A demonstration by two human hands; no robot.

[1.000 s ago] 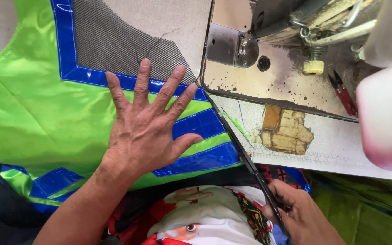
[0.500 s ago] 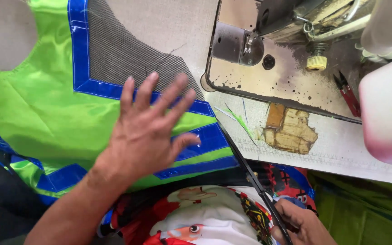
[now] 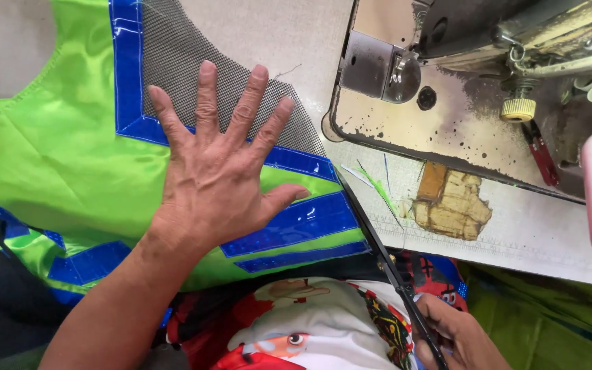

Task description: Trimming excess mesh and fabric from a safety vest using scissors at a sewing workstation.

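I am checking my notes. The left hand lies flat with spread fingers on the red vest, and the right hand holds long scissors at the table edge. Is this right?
Not quite: the head view shows the vest is bright green with blue bands, not red. The rest holds: the left hand lies flat on it with spread fingers, and the right hand holds the long scissors at the table edge.

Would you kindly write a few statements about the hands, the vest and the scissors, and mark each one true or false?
1. The left hand lies flat, fingers spread, on the green vest. True.
2. The right hand holds a spool of thread. False: it grips the handle end of long dark scissors.
3. The scissors' blades run along the vest's right edge. True.
4. The vest's trim bands are red. False: they are blue.
5. The sewing machine stands left of the vest. False: it is at the upper right.
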